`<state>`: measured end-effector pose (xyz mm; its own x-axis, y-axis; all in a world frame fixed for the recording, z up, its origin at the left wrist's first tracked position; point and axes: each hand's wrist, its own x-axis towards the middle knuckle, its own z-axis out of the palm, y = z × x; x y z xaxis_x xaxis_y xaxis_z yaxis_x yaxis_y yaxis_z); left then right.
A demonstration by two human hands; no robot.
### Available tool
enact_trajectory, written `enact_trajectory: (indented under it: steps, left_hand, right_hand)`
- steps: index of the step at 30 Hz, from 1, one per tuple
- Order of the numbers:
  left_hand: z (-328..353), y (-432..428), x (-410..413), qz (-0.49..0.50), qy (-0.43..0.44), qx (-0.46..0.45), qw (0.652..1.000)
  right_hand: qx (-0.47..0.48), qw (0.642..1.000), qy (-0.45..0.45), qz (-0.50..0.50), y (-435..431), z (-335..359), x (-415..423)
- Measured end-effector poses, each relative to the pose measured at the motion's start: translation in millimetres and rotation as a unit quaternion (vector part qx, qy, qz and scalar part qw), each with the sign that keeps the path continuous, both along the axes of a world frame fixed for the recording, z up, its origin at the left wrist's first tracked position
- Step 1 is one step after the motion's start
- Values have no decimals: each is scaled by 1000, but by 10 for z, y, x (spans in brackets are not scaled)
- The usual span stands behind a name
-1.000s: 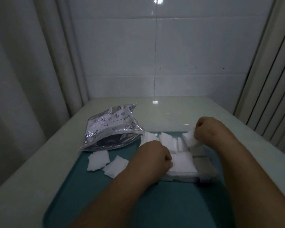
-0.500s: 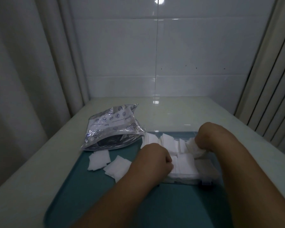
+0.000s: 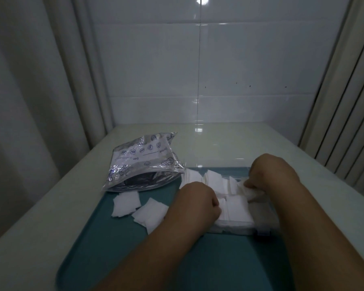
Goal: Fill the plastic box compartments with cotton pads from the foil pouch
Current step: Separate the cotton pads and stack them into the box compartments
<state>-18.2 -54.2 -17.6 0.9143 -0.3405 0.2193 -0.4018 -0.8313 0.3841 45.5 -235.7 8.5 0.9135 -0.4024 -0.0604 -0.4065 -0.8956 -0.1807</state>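
Over the plastic box (image 3: 235, 225) on the teal tray (image 3: 135, 259), your right hand (image 3: 269, 175) pinches a cotton pad (image 3: 245, 189); left hand (image 3: 198, 202) curled, hold indeterminate; pressing risks toppling the crowded stacks (image 3: 236, 208).

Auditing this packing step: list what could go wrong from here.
Stacked pads rise above the plastic box rim beside the left hand; more could spill out. The cotton pad pinched by the right hand looks crumpled and may go in bunched. Loose pads on the tray may get left behind.
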Motion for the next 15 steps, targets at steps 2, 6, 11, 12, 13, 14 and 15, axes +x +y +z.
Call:
enact_trajectory:
  steps: [2,6,11,12,13,14,15]
  left_hand:
    - [4,-12,-3,5,-2,-1,1000]
    - [-2,-20,7,11,-3,-4,1000]
    - [-10,-20,21,11,-1,-4,1000]
    - [-12,-19,26,10,2,-6,1000]
    - [-17,-18,28,10,6,-7,1000]
    - [-14,-19,31,12,9,-5,1000]
    - [-14,-23,29,14,10,-3,1000]
  right_hand:
    - [8,1000,-12,-13,6,23,-23]
    - [24,998,-45,-32,-5,23,-47]
    - [26,999,-46,-5,22,-12,-76]
    - [18,999,-44,8,31,-8,-80]
    - [10,999,-33,16,39,4,-84]
    - [4,1000,-16,20,44,24,-83]
    - [-1,1000,-1,23,44,41,-83]
